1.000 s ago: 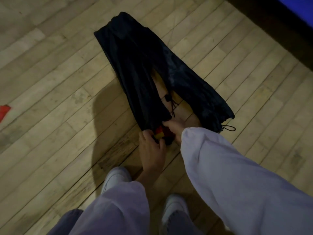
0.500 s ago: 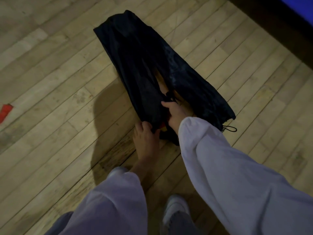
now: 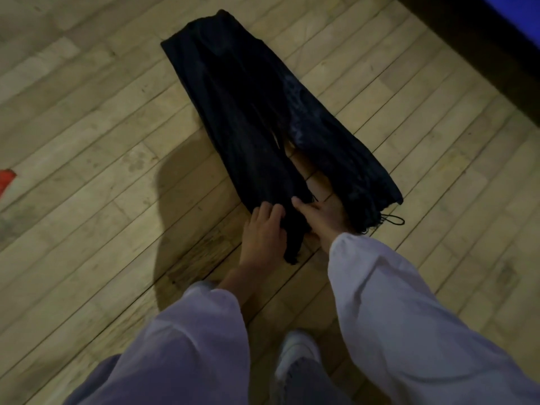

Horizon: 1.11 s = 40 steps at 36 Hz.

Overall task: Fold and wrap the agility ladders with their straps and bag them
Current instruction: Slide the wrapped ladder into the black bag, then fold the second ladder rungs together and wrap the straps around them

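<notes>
Two long black drawstring bags lie side by side on the wooden floor, the left bag (image 3: 248, 127) and the right bag (image 3: 339, 153). My left hand (image 3: 263, 229) grips the left side of the left bag's mouth, fingers curled into the fabric. My right hand (image 3: 321, 214) holds the same mouth from the right, thumb on top, fingers partly hidden by the fabric. The bunched mouth end (image 3: 293, 244) hangs between my hands. No ladder shows; the left bag hides whatever is in it. A drawstring loop (image 3: 394, 220) sticks out of the right bag.
A red scrap (image 3: 5, 179) lies at the far left edge of the floor. A dark wall base with a blue surface (image 3: 496, 39) runs along the upper right. My white shoe (image 3: 298, 355) stands below my hands.
A red and yellow ladder end showed at the left bag's mouth a second ago; black fabric now covers it. Both hands have shifted onto the gathered mouth, which now lies closer to me.
</notes>
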Tool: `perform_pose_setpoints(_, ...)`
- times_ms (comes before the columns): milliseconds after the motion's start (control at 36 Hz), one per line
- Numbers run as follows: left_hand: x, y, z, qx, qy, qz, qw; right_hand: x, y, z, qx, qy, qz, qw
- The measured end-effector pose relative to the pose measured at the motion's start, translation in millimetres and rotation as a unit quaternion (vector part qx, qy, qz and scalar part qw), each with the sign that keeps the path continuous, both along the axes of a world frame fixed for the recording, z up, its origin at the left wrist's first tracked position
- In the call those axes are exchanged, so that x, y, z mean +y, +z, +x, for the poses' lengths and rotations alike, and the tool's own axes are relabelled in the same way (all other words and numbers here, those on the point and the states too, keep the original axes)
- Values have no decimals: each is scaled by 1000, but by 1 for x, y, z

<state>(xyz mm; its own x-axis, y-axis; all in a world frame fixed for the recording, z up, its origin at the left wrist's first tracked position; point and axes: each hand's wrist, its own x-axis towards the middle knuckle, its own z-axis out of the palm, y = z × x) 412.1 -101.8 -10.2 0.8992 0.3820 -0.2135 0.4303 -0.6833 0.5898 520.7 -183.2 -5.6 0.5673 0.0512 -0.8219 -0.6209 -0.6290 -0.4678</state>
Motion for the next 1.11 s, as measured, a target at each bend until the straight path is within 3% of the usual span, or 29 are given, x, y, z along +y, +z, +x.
perform_pose_setpoints(56,1,-4,4,109,-79,3,991,3,1,-4,45,-1,20,999)
perform_pose_setpoints(139,7,0,12,128,-132,-17,983,4,-3,-10,-52,52,-52,996)
perform_pose_setpoints(222,23,20,25,115,-27,-131,984,8,7,-19,-144,111,-129,975)
perform_pose_setpoints(306,47,47,38,104,96,-195,970,18,40,-25,-180,153,-123,964)
perform_pose_setpoints(389,64,86,44,114,197,-290,930,37,79,-28,-141,164,-32,976)
perform_pose_setpoints(472,74,146,32,116,228,-336,907,61,119,-36,-128,120,34,984)
perform_pose_setpoints(694,103,305,-58,32,345,-347,871,116,262,-109,-22,83,233,969)
perform_pose_setpoints(917,133,379,-177,-61,442,-344,826,162,346,-205,46,161,256,952)
perform_pose_setpoints(1111,156,354,-261,-93,515,-374,766,195,333,-285,165,163,243,942)
